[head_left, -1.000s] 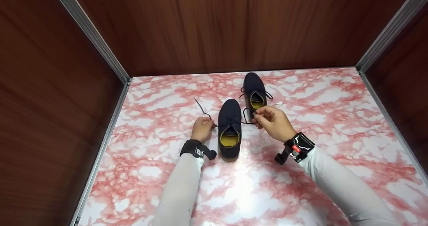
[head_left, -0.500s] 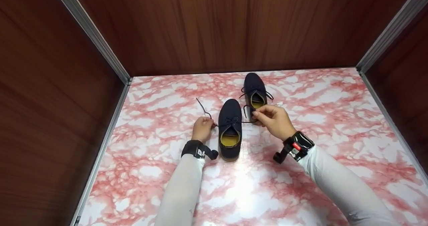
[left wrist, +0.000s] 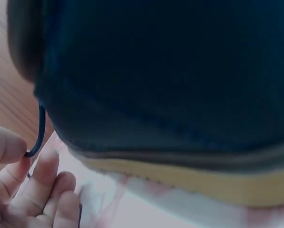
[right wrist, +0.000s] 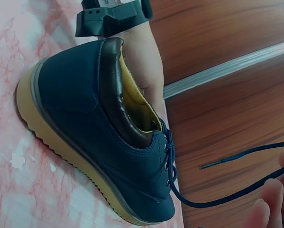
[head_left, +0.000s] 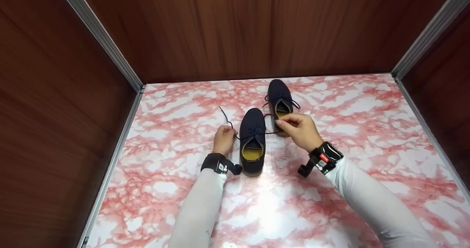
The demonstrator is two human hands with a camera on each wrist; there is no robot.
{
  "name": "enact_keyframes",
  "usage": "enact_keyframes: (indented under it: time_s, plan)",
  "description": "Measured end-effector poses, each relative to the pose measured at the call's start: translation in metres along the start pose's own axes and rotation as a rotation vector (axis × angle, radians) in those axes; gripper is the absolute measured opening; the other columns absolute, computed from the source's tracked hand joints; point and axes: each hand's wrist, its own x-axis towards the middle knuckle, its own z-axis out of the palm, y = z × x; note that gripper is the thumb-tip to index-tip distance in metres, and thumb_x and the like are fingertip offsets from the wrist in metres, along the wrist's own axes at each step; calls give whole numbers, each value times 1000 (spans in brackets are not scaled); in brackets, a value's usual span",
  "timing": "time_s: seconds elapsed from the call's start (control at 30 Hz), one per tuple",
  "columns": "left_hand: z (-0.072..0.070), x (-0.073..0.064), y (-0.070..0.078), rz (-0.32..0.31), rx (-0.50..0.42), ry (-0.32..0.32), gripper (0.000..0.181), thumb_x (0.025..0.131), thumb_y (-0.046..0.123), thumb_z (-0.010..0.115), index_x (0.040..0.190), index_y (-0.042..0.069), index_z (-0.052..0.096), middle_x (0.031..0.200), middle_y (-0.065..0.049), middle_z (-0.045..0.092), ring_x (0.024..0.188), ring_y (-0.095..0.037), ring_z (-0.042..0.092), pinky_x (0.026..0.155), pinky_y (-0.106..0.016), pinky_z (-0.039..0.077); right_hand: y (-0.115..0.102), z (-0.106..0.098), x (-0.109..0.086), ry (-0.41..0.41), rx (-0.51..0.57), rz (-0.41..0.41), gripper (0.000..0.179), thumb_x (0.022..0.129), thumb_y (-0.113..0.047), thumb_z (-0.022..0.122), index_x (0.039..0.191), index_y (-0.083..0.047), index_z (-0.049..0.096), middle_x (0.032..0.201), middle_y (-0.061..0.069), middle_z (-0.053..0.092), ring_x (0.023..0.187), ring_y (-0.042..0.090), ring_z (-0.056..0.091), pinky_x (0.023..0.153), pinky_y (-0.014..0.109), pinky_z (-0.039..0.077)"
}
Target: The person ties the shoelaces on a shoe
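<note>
A dark navy lace-up shoe (head_left: 252,121) with a yellow insole stands on the floor between my hands, toe away from me. On its left side my left hand (head_left: 223,141) pinches one end of the shoelace (left wrist: 41,128), whose loose tip (head_left: 225,116) points forward past the fingers. My right hand (head_left: 303,132), to the right of the shoe, pinches the other lace end (right wrist: 213,204) between thumb and fingers, drawn out sideways from the eyelets. Its tip (right wrist: 210,165) sticks out free from the fingers in the right wrist view.
A matching shoe (head_left: 277,88), its laces tied in a bow, stands farther back to the right, its heel partly behind my right hand. The floor (head_left: 165,160) is red-and-white marbled. Dark wood panels (head_left: 235,31) with grey metal edging (head_left: 106,42) enclose it.
My left hand has shifted slightly right and forward, carrying its lace tip along. The right hand has edged forward and left, and its lace tip now leans toward the shoe. The shoes stay put.
</note>
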Motion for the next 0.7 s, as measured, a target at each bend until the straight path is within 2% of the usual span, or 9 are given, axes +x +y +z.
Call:
enact_keyframes:
  time_s: [0.17, 0.4, 0.53, 0.7]
  plan:
    - [-2, -1, 7, 44, -7, 13, 5, 95, 9, 61, 95, 4, 64, 84, -2, 64, 77, -9, 55, 72, -21, 44, -2, 0, 4, 8, -26, 17, 20, 97, -14, 75, 105, 3, 78, 103, 25, 75, 73, 0, 71, 67, 22, 62]
    - [-12, -2, 16, 99, -26, -42, 4, 97, 5, 62, 101, 3, 62, 99, -21, 76, 76, -9, 62, 69, -20, 43, -7, 1, 10, 18, -74, 23, 17, 96, -15, 76, 102, 2, 78, 89, 6, 76, 68, 1, 67, 62, 19, 59]
    - [-15, -4, 23, 117, -53, -60, 7, 96, 3, 63, 103, 2, 63, 102, -26, 74, 77, -11, 63, 68, -20, 44, -10, 2, 13, 16, -103, 13, 16, 96, -16, 76, 100, 0, 78, 88, 10, 76, 68, 4, 66, 60, 18, 56]
    - [-16, -7, 34, 165, -66, -73, 11, 95, 1, 65, 105, -2, 63, 97, -24, 73, 78, -14, 64, 70, -19, 47, -17, 5, 17, -1, -116, 8, 17, 97, -18, 76, 100, -2, 78, 88, 16, 76, 64, 3, 62, 59, 18, 54]
